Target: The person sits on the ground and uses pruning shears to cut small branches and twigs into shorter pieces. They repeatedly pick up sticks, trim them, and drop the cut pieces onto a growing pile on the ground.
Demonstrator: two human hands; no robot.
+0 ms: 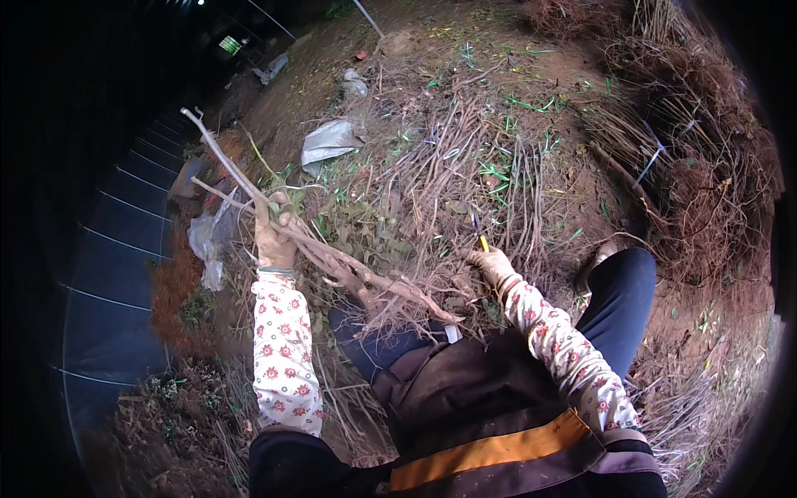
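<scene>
My left hand (273, 239), in a soiled glove, is closed around a few woody plant stems (339, 260). Their pale tops stick out up and to the left. The thick root ends slant down to the right over my lap, with fine roots (389, 314) hanging there. My right hand (494, 266), also gloved, grips a yellow-handled hand tool (483, 241) whose dark narrow end points away from me. The tool's type cannot be made out. Right beside that hand, on the left, is a tangle of roots (451, 286).
Loose bare stems (526, 199) and green tie scraps (495, 171) litter the ground ahead. Bundled rooted plants (691, 168), one tied with pale strapping (649, 163), are heaped at the right. Crumpled plastic sheets (330, 144) lie ahead. A dark netting wall (115, 267) stands left.
</scene>
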